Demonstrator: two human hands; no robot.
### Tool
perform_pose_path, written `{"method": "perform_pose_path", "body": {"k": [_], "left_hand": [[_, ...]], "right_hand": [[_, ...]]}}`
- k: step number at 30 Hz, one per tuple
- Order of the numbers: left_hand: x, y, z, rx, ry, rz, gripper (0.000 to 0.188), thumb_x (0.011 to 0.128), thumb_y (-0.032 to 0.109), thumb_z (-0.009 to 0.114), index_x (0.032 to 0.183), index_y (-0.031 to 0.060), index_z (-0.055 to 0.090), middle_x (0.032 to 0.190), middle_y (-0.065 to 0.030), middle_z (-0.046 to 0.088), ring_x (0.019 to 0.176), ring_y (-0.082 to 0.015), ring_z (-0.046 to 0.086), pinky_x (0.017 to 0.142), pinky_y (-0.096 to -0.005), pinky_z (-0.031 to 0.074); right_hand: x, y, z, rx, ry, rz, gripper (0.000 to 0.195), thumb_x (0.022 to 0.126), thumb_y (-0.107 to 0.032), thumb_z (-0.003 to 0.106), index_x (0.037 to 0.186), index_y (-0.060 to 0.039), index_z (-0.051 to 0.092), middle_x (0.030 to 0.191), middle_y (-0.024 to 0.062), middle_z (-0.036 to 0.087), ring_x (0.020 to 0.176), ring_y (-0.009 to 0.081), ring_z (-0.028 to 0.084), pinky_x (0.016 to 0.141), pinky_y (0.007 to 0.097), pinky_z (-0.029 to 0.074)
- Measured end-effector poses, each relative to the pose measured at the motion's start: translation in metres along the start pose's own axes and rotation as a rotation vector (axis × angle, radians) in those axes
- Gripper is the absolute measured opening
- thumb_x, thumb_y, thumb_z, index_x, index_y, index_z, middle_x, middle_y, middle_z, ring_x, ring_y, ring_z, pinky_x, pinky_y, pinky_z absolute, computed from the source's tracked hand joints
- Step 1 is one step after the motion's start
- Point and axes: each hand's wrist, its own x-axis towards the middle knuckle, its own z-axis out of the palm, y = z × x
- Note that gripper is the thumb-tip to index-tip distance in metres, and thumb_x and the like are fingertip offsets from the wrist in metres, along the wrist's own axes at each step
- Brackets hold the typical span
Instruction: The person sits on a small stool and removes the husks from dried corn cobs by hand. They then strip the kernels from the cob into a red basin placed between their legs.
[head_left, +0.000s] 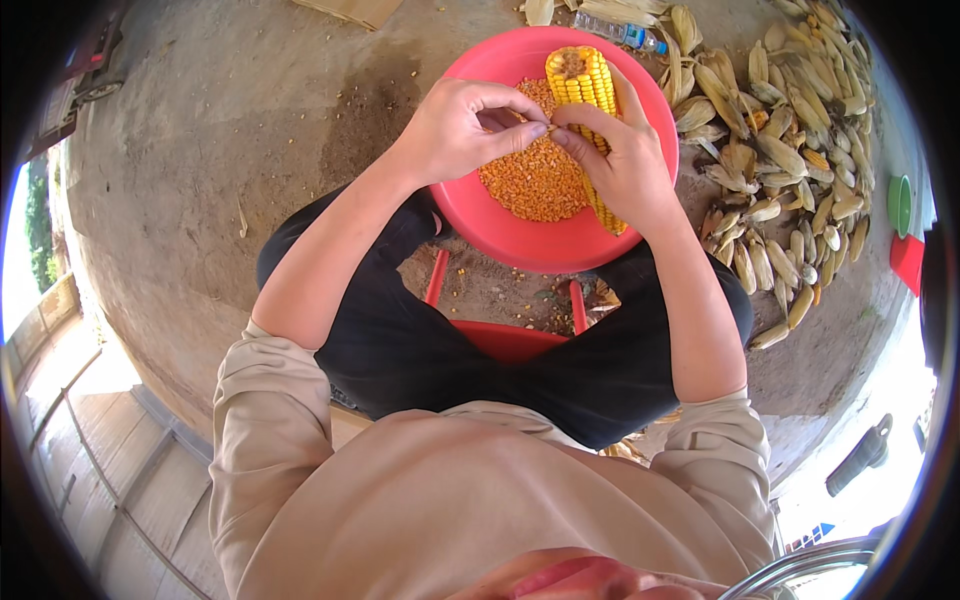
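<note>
My right hand (626, 154) grips an ear of yellow corn (581, 79) over the bowl, its kernels mostly in place and its broad upper end brown and partly bare. The middle of the ear is hidden behind my fingers; its lower part slants toward the bowl's near rim. My left hand (487, 124) has thumb and forefinger brought together at my right fingertips. Something tiny and pale shows where the fingertips meet, too small to name. Below both hands, loose orange corn kernels (536, 184) lie in a red plastic bowl (495, 244).
Dry corn ears in husks (780, 150) are heaped at the right. A clear plastic bottle (619, 31) lies beyond the bowl. Red legs (436, 277) and a red seat edge (510, 341) show between my knees. A green container (898, 206) stands far right; cardboard (352, 9) lies at the top.
</note>
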Motion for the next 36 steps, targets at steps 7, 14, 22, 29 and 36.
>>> {"method": "perform_pose_path", "body": {"k": [7,14,22,29,36], "left_hand": [[0.001,-0.007,0.01,-0.298,0.053,-0.074,0.018,0.097,0.013,0.072,0.108,-0.0006,0.075,0.092,-0.0067,0.077,0.087,-0.0128,0.073,0.08,-0.0276,0.059],[0.003,-0.003,0.027,-0.387,0.187,-0.108,0.021,0.1,0.012,0.069,0.113,-0.0058,0.071,0.103,-0.01,0.075,0.091,-0.0168,0.074,0.086,-0.0314,0.062],[0.002,-0.002,0.027,-0.311,0.168,-0.107,0.023,0.101,0.014,0.068,0.113,-0.005,0.071,0.104,-0.0084,0.074,0.09,-0.0157,0.073,0.084,-0.0302,0.062],[0.001,-0.003,0.027,-0.147,0.177,-0.018,0.02,0.102,0.015,0.067,0.111,-0.0031,0.067,0.101,-0.0071,0.072,0.089,-0.0142,0.073,0.082,-0.0302,0.06],[-0.001,-0.005,0.03,-0.116,0.175,0.036,0.017,0.103,0.014,0.064,0.11,-0.0016,0.064,0.1,-0.0045,0.068,0.086,-0.0125,0.071,0.08,-0.0279,0.059]], "right_hand": [[0.001,-0.003,0.003,0.109,0.097,0.032,0.023,0.089,-0.025,0.08,0.111,-0.0186,0.074,0.145,0.0266,0.049,0.121,0.043,0.064,0.097,0.048,0.056],[0.001,-0.006,0.008,0.076,0.196,0.009,0.024,0.086,-0.02,0.082,0.109,-0.0173,0.073,0.141,0.0232,0.052,0.119,0.0416,0.064,0.095,0.0477,0.057],[0.0,-0.005,0.009,0.095,0.192,0.015,0.026,0.085,-0.021,0.083,0.109,-0.0165,0.073,0.136,0.0248,0.055,0.124,0.0431,0.061,0.095,0.0485,0.056],[0.0,-0.007,0.008,0.133,0.139,0.067,0.024,0.09,-0.023,0.079,0.112,-0.0142,0.073,0.134,0.0236,0.057,0.124,0.0415,0.061,0.099,0.0479,0.053],[0.001,-0.005,0.011,0.235,0.148,0.056,0.018,0.096,-0.014,0.072,0.113,-0.0065,0.07,0.111,0.0113,0.063,0.098,0.0217,0.066,0.087,0.0326,0.052]]}}
